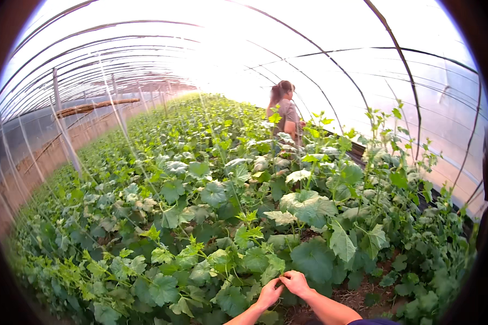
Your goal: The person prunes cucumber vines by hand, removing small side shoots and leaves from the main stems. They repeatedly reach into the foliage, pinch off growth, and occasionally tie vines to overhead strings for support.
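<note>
Low in the head view, my left hand (269, 294) and my right hand (295, 283) meet at the fingertips among leafy vines. Both hands have their fingers pinched together, at the edge of a green vine shoot (275, 264) that rises just above them. Whatever lies between the fingertips is too small to make out. A broad dark green leaf (313, 260) hangs right beside my right hand. To the left of my left hand are more lobed leaves (232, 299) of the same crop.
Dense vines fill the greenhouse. Thin strings (126, 135) run up toward the curved roof hoops (401, 49). Another person (283, 111) stands among the plants farther off. Brown soil (363, 298) shows at the lower right. A wooden pole (97, 106) lies across posts at the left.
</note>
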Tool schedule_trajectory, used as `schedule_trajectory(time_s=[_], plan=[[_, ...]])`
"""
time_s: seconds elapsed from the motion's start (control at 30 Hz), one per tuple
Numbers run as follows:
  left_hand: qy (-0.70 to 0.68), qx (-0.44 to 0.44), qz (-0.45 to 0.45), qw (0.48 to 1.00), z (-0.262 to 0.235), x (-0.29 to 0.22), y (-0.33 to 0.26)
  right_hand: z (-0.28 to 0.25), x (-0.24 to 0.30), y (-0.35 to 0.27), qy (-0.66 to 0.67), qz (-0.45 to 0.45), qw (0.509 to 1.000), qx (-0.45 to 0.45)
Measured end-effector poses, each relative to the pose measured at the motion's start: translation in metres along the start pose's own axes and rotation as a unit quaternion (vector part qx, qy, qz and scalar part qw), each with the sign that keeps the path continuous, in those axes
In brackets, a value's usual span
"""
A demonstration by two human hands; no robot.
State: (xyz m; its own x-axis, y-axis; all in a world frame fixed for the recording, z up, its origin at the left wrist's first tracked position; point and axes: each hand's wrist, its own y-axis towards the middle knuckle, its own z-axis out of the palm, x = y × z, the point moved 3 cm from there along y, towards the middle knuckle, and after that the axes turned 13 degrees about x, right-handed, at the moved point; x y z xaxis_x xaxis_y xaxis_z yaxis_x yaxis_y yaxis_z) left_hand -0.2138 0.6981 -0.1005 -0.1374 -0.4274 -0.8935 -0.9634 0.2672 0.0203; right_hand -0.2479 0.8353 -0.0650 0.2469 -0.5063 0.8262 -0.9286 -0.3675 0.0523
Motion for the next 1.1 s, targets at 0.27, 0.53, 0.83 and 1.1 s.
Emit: schedule_trajectory(time_s=[0.27,0.53,0.83,1.1], plan=[[-0.112,0.04,-0.09,0.989,0.025,-0.004,0.04,-0.033,-0.037,0.035,0.045,0.004,0.998,0.046],[0.061,-0.117,0.157,0.979,0.017,-0.061,0.06,-0.103,0.016,0.046,0.101,-0.144,0.982,0.07],[0.076,-0.135,0.193,0.969,-0.002,-0.169,0.04,-0.164,0.07,0.027,0.033,-0.232,0.958,0.164],[0.073,-0.112,0.16,0.978,-0.007,-0.129,0.043,-0.134,0.059,0.046,0.226,-0.153,0.944,0.185]])
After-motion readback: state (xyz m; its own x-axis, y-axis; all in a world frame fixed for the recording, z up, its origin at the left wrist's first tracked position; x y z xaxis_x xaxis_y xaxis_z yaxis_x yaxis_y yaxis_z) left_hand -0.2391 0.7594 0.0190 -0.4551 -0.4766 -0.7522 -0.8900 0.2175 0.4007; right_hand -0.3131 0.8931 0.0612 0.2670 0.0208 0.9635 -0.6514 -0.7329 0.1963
